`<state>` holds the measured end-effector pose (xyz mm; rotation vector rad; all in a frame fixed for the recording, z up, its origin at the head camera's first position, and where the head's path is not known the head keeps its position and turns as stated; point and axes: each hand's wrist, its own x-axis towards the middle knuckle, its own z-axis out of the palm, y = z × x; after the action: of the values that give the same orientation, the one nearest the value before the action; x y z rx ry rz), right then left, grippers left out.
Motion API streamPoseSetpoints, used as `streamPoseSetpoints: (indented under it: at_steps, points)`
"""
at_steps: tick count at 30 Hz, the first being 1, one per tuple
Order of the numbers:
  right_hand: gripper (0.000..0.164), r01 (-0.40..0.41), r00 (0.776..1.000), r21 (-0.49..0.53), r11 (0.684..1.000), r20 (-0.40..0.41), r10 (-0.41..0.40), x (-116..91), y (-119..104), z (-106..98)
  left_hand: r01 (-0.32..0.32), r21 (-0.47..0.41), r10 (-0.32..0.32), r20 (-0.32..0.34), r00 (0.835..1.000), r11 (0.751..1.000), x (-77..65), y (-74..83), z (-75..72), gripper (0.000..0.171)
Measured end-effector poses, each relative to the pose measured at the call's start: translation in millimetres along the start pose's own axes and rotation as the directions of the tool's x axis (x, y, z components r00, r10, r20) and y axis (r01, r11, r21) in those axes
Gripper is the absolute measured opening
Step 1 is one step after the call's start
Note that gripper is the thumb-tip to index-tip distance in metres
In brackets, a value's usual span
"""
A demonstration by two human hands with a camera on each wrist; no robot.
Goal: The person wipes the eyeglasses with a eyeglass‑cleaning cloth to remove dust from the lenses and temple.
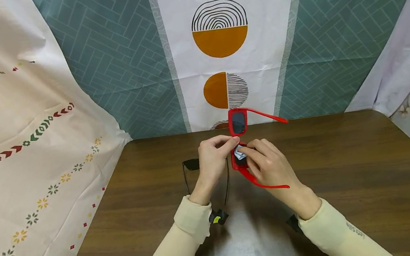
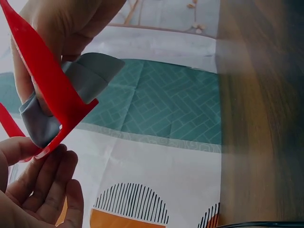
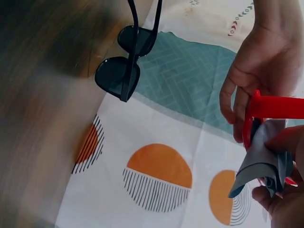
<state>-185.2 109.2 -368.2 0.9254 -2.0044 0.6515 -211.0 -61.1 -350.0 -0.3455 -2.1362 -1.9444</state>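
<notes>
Red-framed sunglasses (image 1: 238, 122) with dark lenses are held up above the table, turned on end with both temples spread to the right. My left hand (image 1: 211, 162) pinches the frame near its bridge between thumb and fingers. A folded grey-blue cloth (image 1: 239, 153) lies against the lower lens, pinched by my right hand (image 1: 273, 166). In the left wrist view, the cloth (image 2: 90, 78) wraps over the rim behind a red temple (image 2: 45, 66). The right wrist view shows the cloth (image 3: 261, 156) draped between my right fingers and the red frame.
Black sunglasses (image 1: 191, 165) rest on the brown wooden table (image 1: 351, 160) behind my left hand, partly hidden by it; the right wrist view shows both their lenses (image 3: 116, 76). Patterned cloth hangings (image 1: 113, 62) border the table at the back and sides.
</notes>
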Motion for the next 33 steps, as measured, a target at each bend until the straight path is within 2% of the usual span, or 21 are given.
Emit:
streamPoseSetpoints:
  at_steps: [4,8,13,20,26,29,33]
  points:
    - [0.035,0.011,1.0,0.011,1.0,-0.012,-0.011,-0.3,1.1,1.7,-0.018,0.004,0.018,-0.001,1.0,1.0,0.4,-1.2,0.9,0.017]
    - [0.042,0.035,0.999,0.014,0.999,-0.011,-0.035,-0.4,3.3,0.8,-0.03,0.014,0.03,-0.001,1.0,0.999,-0.1,-1.2,1.5,0.017]
    - [0.045,0.059,0.998,0.022,0.998,0.012,-0.059,-0.2,5.5,-1.6,-0.026,0.029,0.027,-0.007,1.0,0.999,-0.3,-0.5,1.8,0.018]
    - [0.037,0.071,0.991,0.073,0.995,0.106,-0.079,0.6,4.3,-3.0,-0.021,0.035,0.022,-0.022,1.0,0.999,1.7,-1.4,0.5,0.017]
    - [0.03,0.019,0.978,0.122,0.992,0.204,-0.044,3.6,2.1,-11.1,-0.014,0.023,0.014,-0.03,0.999,1.0,2.2,-0.5,-2.0,0.018]
    - [0.029,-0.03,0.983,0.164,0.986,0.182,0.0,5.7,3.4,-17.9,-0.014,0.019,0.015,-0.034,0.999,1.0,2.2,-0.5,-2.4,0.019]
    - [0.033,-0.025,0.997,0.139,0.99,0.071,0.015,7.1,6.3,-21.1,-0.009,0.007,0.009,-0.028,1.0,1.0,2.2,-0.9,-1.7,0.02]
